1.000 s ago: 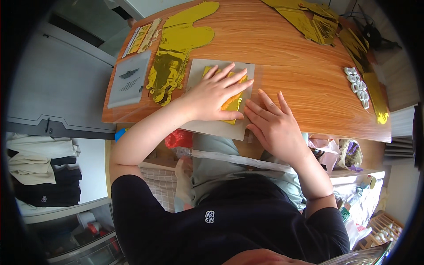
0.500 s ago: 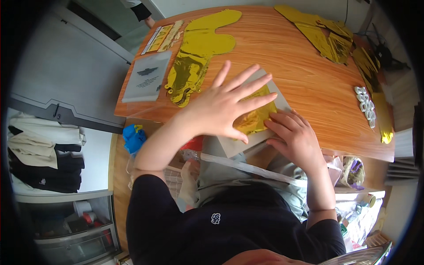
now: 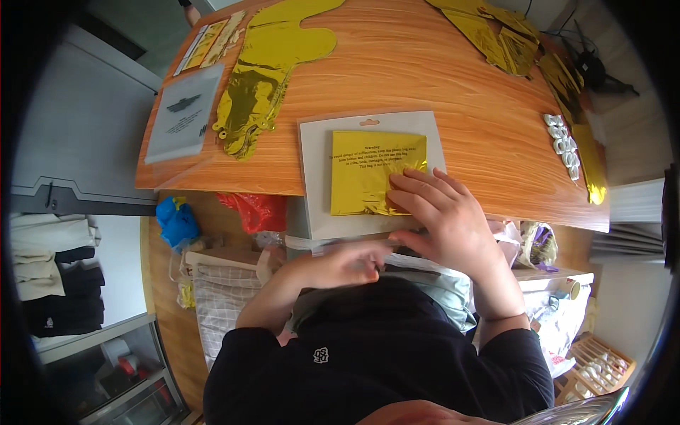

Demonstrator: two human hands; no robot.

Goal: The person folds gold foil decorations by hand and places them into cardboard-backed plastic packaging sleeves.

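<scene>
A folded gold foil sheet (image 3: 365,188) lies in a clear bag against a pale backing card (image 3: 316,177) with a hang slot along its far edge. The card sits on the front edge of the wooden table and juts out over my lap. My right hand (image 3: 445,216) rests on the foil's near right corner, fingers laid out flat and thumb toward the card's near edge. Close to that same edge is my left hand (image 3: 343,262), low over my lap and smeared by motion, so its finger positions are unclear.
On the table's left lie a large flat gold foil balloon (image 3: 265,67), a clear plastic bag (image 3: 184,113) and a printed card (image 3: 202,48). More gold foil (image 3: 496,39) is at the back right, near several white ring-like pieces (image 3: 563,149). Below hangs a red bag (image 3: 255,212).
My left hand has moved from above the foil down to the card's near edge. The card now sits straighter, and my right hand stays on the foil. The view has shifted.
</scene>
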